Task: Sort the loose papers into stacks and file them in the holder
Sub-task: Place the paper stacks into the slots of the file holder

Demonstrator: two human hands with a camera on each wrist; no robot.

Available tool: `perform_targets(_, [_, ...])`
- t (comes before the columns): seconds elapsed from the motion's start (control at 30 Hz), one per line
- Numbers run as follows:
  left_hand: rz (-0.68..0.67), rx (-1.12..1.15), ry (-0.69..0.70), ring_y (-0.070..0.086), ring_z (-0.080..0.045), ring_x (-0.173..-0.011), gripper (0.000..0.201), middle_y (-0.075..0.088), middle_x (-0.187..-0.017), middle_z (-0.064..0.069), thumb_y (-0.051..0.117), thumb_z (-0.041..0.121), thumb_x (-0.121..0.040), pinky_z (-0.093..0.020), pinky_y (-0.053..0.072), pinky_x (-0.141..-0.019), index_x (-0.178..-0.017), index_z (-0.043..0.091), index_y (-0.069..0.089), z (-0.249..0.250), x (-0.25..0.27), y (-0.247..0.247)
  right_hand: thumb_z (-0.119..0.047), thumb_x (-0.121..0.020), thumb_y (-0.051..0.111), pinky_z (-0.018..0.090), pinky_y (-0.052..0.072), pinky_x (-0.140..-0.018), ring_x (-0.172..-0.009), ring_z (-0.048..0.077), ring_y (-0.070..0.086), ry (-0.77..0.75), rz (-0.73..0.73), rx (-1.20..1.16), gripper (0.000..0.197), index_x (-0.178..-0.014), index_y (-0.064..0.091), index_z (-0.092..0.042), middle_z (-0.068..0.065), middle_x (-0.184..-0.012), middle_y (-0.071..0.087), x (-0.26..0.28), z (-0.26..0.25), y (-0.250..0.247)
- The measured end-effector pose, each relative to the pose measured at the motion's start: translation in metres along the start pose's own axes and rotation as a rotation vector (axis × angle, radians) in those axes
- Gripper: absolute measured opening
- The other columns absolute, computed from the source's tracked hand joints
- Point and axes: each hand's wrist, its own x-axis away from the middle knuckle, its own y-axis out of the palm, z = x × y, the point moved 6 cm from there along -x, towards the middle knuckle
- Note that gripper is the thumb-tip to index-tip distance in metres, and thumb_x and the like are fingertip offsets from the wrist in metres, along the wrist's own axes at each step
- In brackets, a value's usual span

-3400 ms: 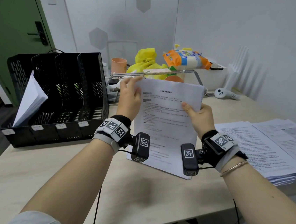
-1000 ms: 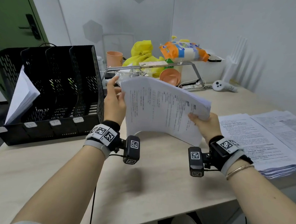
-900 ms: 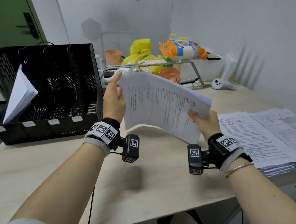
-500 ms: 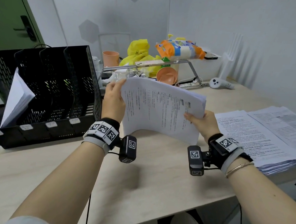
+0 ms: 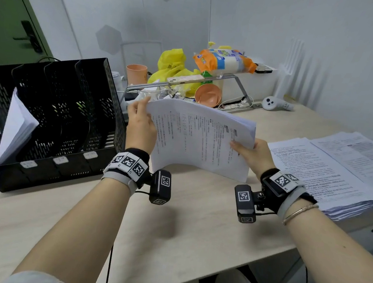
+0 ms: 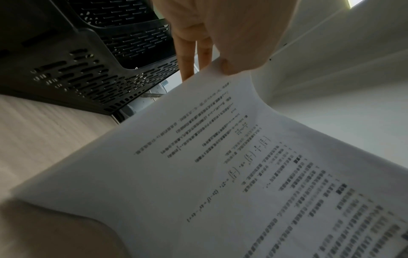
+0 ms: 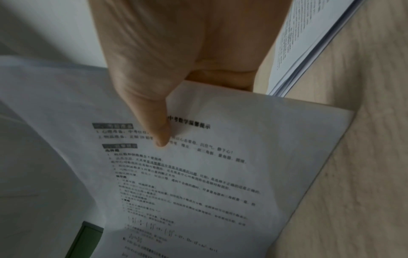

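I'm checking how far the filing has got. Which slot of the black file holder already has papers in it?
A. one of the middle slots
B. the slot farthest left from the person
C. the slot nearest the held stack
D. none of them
B: in the head view a white sheaf of papers leans in the far-left slot of the black file holder, while the slots nearer the stack held in both hands show only dark mesh.

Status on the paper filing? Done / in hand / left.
Done: one stack of papers stands in the leftmost slot of the black holder; the other slots look empty.
In hand: the left hand and right hand hold a second stack by opposite ends, bottom edge on the desk, likely squaring it.
Left: filing it, then the spread pile on the right.
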Motion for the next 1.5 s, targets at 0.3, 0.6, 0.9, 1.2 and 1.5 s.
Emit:
perform_targets(0.3, [-0.049, 0.179, -0.18, 0.051, -0.017, -0.098, 0.051, 0.052, -0.125, -0.013, 0.041, 0.01, -0.098, -0.022, 0.034, -0.075, -0.145, 0.011, 0.021, -0.012, 0.006, 0.012, -0.024, -0.084, 0.068, 0.021, 0.047, -0.067, -0.083, 0.018, 0.059, -0.008, -0.008, 0.005, 0.022, -0.098, 0.066, -0.007, 0.006, -0.092, 0.065, 0.002, -0.002, -0.001])
perform_targets(0.6, [0.096, -0.036, -0.209, 0.025, -0.032, -0.139, 0.067, 0.03, -0.147, -0.014, 0.056, 0.013, -0.089, -0.046, 0.02, -0.112, -0.145, 0.007, 0.02, -0.012, 0.009, 0.012, -0.025, -0.084, 0.069, 0.019, 0.047, -0.06, -0.071, 0.008, 0.06, 0.026, 0.011, -0.021, 0.014, -0.09, 0.066, -0.013, 0.002, -0.084, 0.065, 0.001, -0.005, 0.006])
perform_targets(0.9, [-0.155, -0.358, 0.417, 0.03, -0.025, -0.138, 0.035, 0.048, -0.138, -0.001, 0.052, 0.042, -0.093, -0.058, -0.003, -0.111, -0.121, 0.021, 0.055, 0.1, 0.0, 0.029, -0.022, -0.078, 0.076, 0.028, 0.043, -0.06, -0.071, 0.019, 0.056, -0.091, -0.047, 0.031, 0.028, -0.078, 0.065, 0.005, 0.018, -0.078, 0.063, -0.004, -0.055, 0.006])
perform_targets(1.2, [-0.156, -0.007, 0.443, 0.054, -0.031, -0.079, 0.019, 0.054, -0.077, -0.009, 0.047, 0.017, -0.097, -0.038, 0.037, -0.068, -0.082, 0.005, 0.051, 0.109, -0.015, 0.0, -0.022, -0.075, 0.078, 0.046, 0.055, -0.079, -0.079, 0.022, 0.064, -0.242, 0.099, -0.007, 0.017, -0.088, 0.069, -0.015, 0.016, -0.091, 0.071, -0.004, -0.083, -0.023])
perform_targets(1.5, [0.01, 0.374, 0.065, 0.058, -0.026, -0.086, 0.014, 0.061, -0.092, -0.009, 0.04, 0.014, -0.098, -0.036, 0.045, -0.074, -0.104, 0.011, 0.053, 0.068, -0.026, -0.034, -0.017, -0.086, 0.066, 0.018, 0.047, -0.072, -0.094, 0.016, 0.06, -0.043, 0.0, -0.164, 0.046, -0.127, 0.046, -0.008, 0.006, -0.113, 0.058, 0.006, -0.065, 0.001])
